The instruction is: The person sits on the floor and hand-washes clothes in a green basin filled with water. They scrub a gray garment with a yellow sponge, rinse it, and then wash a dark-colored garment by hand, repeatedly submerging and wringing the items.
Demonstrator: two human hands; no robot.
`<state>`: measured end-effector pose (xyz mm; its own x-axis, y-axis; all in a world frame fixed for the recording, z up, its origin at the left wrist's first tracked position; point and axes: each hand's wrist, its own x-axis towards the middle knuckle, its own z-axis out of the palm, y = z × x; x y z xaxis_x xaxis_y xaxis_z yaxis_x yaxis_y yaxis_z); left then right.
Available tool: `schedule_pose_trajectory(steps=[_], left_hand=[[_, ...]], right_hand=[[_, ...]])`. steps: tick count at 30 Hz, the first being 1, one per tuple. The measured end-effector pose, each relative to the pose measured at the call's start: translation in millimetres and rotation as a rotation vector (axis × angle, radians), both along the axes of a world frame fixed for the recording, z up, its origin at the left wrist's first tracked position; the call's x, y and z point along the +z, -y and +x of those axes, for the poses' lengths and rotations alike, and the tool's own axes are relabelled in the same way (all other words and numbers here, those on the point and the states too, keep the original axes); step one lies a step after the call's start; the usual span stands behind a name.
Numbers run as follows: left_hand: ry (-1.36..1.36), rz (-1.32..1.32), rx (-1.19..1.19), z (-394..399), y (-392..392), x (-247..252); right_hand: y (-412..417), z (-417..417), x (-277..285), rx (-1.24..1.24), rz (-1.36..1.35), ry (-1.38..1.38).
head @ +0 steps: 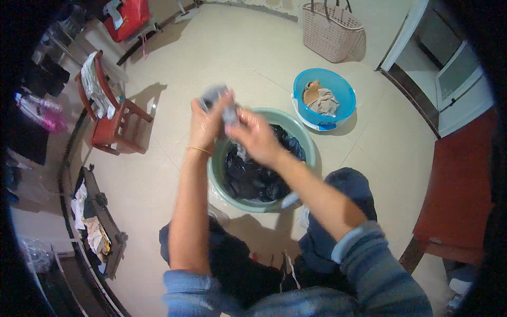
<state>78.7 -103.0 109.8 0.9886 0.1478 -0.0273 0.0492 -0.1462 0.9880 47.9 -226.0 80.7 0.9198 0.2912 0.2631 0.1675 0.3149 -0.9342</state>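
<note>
Both of my hands grip a small wet grey cloth (230, 115), perhaps a sock, above a pale green basin (311, 138). My left hand (206, 126) is wrapped around its upper part, with a thin gold band at the wrist. Just to the right, my right hand (257, 136) pinches the lower part, and the fingers are motion-blurred. Dark soaked clothes (253, 178) fill the basin below. A light bluish piece (290, 200) hangs over the basin's near right rim. My forearms cover part of the basin.
A blue basin (344, 85) holding beige cloth stands at the upper right. Behind it is a pink woven basket (330, 33). A red wooden chair (115, 130) bears white cloth at left. My knees flank the green basin; a reddish-brown panel (459, 186) is at right.
</note>
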Motion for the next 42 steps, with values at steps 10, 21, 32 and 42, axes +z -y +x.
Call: schedule_pose_trajectory(steps=[10, 21, 32, 42], left_hand=[[0.316, 0.476, 0.013, -112.0, 77.4, -149.7], [0.166, 0.965, 0.301, -94.5, 80.6, -158.3], [0.381, 0.885, 0.044, -100.3, 80.6, -141.5], [-0.291, 0.302, 0.028, -21.9, -10.3, -226.2]], right_hand=[[43.2, -55.4, -184.6, -0.087, 0.524, -1.253], [7.4, -23.9, -179.9, -0.097, 0.613, -1.074], [6.9, -47.5, -172.2, 0.022, 0.729, -0.853], [-22.4, -43.4, -187.8, -0.327, 0.486, -0.752]])
